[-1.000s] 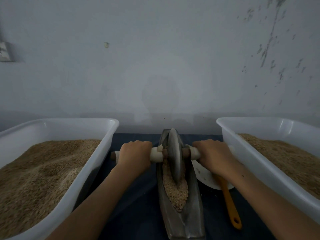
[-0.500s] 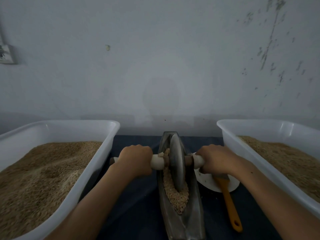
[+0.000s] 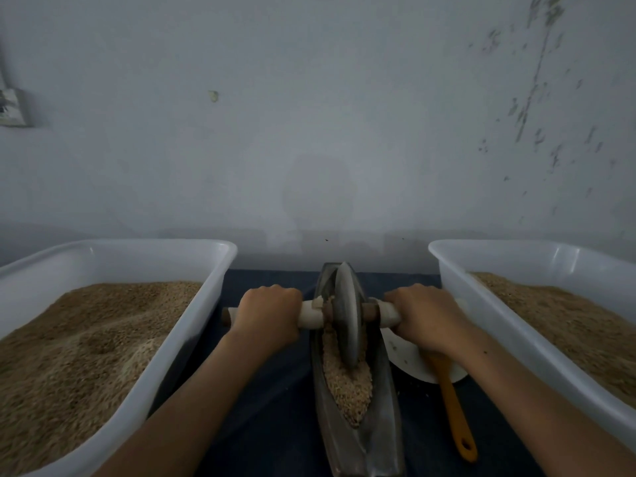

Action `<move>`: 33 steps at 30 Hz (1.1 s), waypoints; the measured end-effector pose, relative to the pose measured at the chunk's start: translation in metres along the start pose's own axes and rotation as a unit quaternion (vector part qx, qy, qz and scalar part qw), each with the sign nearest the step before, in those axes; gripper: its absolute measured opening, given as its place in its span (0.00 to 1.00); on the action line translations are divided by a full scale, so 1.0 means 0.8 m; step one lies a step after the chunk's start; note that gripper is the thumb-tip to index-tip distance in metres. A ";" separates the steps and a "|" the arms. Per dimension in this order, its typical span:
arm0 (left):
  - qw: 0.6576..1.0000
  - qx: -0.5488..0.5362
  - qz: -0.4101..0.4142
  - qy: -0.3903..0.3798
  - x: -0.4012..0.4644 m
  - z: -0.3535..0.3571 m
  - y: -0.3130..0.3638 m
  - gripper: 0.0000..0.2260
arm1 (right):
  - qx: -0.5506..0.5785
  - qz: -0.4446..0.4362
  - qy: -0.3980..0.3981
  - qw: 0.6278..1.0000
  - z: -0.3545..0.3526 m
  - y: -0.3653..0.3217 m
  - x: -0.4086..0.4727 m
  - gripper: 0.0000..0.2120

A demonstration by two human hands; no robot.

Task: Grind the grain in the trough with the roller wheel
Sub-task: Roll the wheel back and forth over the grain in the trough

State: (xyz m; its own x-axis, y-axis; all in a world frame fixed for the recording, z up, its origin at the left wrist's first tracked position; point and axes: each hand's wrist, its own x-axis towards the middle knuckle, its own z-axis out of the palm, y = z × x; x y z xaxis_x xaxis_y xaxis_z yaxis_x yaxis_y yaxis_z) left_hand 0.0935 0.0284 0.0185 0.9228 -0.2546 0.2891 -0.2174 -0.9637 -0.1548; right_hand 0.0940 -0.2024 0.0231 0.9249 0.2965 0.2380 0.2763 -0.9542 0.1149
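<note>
A long dark metal trough (image 3: 382, 407) lies lengthwise on the dark cloth between two tubs. Tan grain (image 3: 347, 387) fills its middle. A grey roller wheel (image 3: 347, 315) stands upright in the trough's far half, its lower edge in the grain. A pale axle handle (image 3: 309, 313) sticks out on both sides of the wheel. My left hand (image 3: 268, 313) grips the left end of the handle. My right hand (image 3: 426, 316) grips the right end. Both fists cover most of the handle.
A white plastic tub (image 3: 192, 325) heaped with grain stands on the left. Another grain-filled white tub (image 3: 481, 325) stands on the right. A white dish (image 3: 406, 359) with an orange-handled tool (image 3: 454, 411) lies right of the trough, under my right wrist. A grey wall is close behind.
The wheel rolled toward me half a second ago, then back toward the trough's far end. Both hands kept their grip and moved with it.
</note>
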 end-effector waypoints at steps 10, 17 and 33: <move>0.999 0.003 -0.004 -0.051 -0.002 -0.004 0.001 0.13 | 0.017 -0.002 -0.108 0.994 -0.012 0.001 -0.001 0.02; 0.998 0.003 -0.022 0.059 -0.003 0.006 0.005 0.11 | 0.011 0.019 0.068 0.997 0.009 -0.003 -0.001 0.01; 0.998 -0.001 -0.009 -0.059 -0.005 -0.005 0.001 0.13 | 0.005 0.004 -0.102 0.995 -0.010 0.003 0.004 0.03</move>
State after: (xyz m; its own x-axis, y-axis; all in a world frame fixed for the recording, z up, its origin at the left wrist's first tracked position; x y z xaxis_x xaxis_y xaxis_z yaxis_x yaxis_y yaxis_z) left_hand 0.0887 0.0285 0.0215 0.9577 -0.2260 0.1781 -0.2008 -0.9682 -0.1491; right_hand 0.0956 -0.2031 0.0318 0.9606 0.2754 0.0379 0.2703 -0.9572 0.1033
